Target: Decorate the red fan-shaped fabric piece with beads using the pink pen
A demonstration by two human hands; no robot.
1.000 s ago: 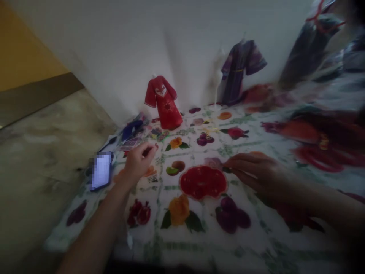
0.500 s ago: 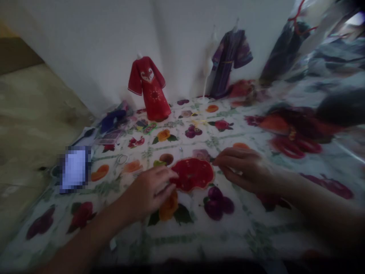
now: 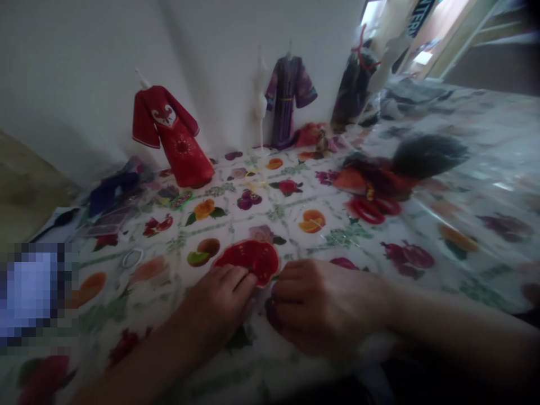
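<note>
Near the front edge of the fruit tablecloth (image 3: 236, 225), the left hand (image 3: 230, 298), fingers bent, has come over the lower left of the red wavy patch (image 3: 261, 260) and hides that bit. The right hand (image 3: 314, 301), straighter before, is now curled at the patch's right side. I can't tell if either grips anything. At the left edge, a blocky bright screen (image 3: 29, 289) is now cut off.

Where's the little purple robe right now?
In the head view, the purple robe stands by the white wall, right of the red dress and just right of the bare mannequin.
</note>
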